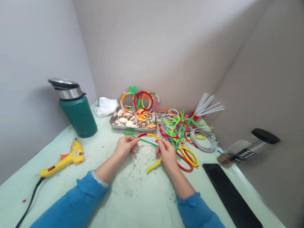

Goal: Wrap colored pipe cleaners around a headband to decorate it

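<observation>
Between my two hands arches a red and orange-yellow pipe cleaner piece (148, 135), which looks wound on a thin grey wire. My left hand (125, 146) pinches its red end, and a bare stretch of wire hangs below those fingers. At the yellow side, my right hand (167, 152) grips with thumb and fingers. A loose yellow tail (153, 166) drops below that hand. Behind the hands a green pipe cleaner (145, 140) lies across the table. Just beyond is a metal tray (134, 128) of seashells, with several colourful pipe cleaner rings (143, 101) standing at its back.
Left stand a green bottle (80, 117) and a yellow glue gun (62, 161) with its cord. Tangled pipe cleaners (177, 126), a grey wire coil (204, 140) and white glue sticks (207, 104) lie right. Nearer are a black phone-like slab (232, 196) and a clear black-lidded bottle (245, 151).
</observation>
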Demonstrator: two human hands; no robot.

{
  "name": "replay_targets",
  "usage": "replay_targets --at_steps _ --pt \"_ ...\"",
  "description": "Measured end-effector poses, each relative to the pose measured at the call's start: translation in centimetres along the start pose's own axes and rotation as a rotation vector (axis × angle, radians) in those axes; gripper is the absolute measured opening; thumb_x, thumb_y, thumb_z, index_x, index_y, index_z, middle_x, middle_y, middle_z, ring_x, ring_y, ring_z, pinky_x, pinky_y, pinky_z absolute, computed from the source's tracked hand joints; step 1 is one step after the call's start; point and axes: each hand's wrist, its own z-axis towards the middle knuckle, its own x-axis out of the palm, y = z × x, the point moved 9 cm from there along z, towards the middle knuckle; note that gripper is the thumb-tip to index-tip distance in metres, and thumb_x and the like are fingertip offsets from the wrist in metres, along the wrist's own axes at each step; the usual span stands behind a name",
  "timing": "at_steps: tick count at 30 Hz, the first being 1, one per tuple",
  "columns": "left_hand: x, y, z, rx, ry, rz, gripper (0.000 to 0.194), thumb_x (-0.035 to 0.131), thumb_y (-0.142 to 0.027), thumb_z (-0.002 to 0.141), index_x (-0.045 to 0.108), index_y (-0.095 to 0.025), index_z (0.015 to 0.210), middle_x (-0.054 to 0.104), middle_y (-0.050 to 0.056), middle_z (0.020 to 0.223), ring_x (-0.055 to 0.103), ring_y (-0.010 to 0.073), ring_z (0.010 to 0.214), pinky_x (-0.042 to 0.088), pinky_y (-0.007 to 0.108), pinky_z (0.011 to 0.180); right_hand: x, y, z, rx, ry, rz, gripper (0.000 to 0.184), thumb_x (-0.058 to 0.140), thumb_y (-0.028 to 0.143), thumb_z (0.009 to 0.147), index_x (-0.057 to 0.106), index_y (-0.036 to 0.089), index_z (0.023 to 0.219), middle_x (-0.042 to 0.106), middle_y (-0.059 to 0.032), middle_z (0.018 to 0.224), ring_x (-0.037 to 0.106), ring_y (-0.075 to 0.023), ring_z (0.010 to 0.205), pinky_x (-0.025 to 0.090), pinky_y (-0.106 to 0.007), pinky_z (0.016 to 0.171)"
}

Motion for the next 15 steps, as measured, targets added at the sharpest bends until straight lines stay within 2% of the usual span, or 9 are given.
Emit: replay_targets --at_steps 4,8,12,15 --pt "0.7 -0.2 -0.2 -0.012 0.074 -0.1 0.034 0.068 -0.043 0.062 0.055 -0.011 0.067 0.061 0.0 0.06 0.046 0.0048 0.034 0.032 0.018 0.037 -0.4 0.3 0.3 -0.007 -0.031 0.04 0.039 0.046 0.052 0.079 0.064 0.017 0.083 0.052 0.0021 0.047 0.041 -0.0109 0.04 0.033 -0.023 0.043" --pt "0.5 -0.4 -0.3 -0.032 0.045 -0.122 0.035 0.068 -0.043 0.062 0.056 -0.011 0.07 0.061 0.001 0.063 0.045 0.0047 0.035 0.031 0.018 0.036 -1.8 0.8 0.5 -0.017 -0.108 0.016 0.046 0.041 0.055 0.08 0.064 0.015 0.084 0.059 -0.0017 0.055 0.044 -0.0122 0.042 0.035 -0.025 0.043" --pt "-0.4 -0.4 -0.1 -0.021 -0.05 -0.064 0.034 0.067 -0.044 0.062 0.056 -0.011 0.066 0.06 0.001 0.057 0.042 0.0044 0.032 0.028 0.018 0.034 -3.8 1.5 0.8 -0.096 -0.197 -0.149 0.035 0.043 0.046 0.082 0.064 0.018 0.086 0.064 -0.003 0.066 0.049 -0.0143 0.048 0.037 -0.026 0.049" --pt "-0.8 -0.2 0.1 -0.002 -0.087 -0.051 0.034 0.066 -0.044 0.063 0.056 -0.012 0.066 0.058 0.0 0.051 0.041 0.0051 0.031 0.028 0.019 0.034 -4.2 2.2 0.9 -0.183 -0.198 -0.371 0.027 0.044 0.037 0.083 0.063 0.019 0.089 0.066 -0.0036 0.072 0.055 -0.0169 0.059 0.04 -0.028 0.058"
